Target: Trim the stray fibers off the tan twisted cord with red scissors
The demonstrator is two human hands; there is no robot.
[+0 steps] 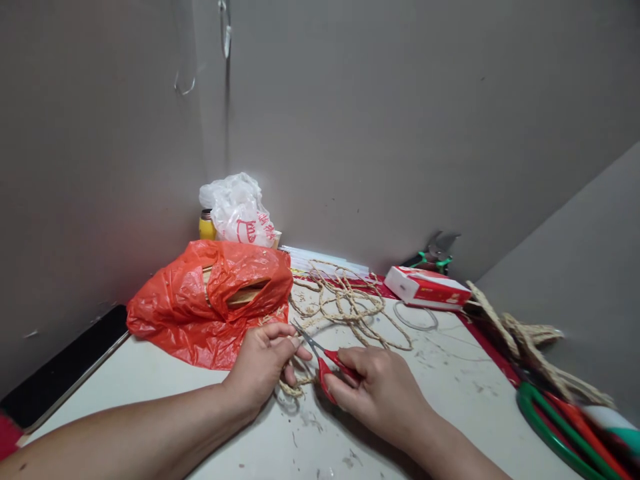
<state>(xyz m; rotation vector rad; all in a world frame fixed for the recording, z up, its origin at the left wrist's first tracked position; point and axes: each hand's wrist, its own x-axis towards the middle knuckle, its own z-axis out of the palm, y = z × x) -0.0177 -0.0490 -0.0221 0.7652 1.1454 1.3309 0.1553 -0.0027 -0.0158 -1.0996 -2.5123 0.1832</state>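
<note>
My right hand (376, 387) is closed on the scissors (327, 381), with thumb and fingers in the red handles. The metal blades are parted and point up and left, close to the fingertips of my left hand (263, 367). That hand pinches a thin twisted straw cord, mostly hidden by the fingers. Below the fingers, a short bend of straw cord (291, 391) shows near the white tabletop. Beyond the scissors, a long straw cord (353, 317) lies in loose loops on the table.
A red plastic bag (175, 313) with wooden-looking pieces inside lies left. Behind it are a white plastic bag (237, 207) and a yellow container (207, 227). At right are a red-and-white box (425, 288), a wire coil (417, 327), pruning shears (440, 247) and green handles (543, 427).
</note>
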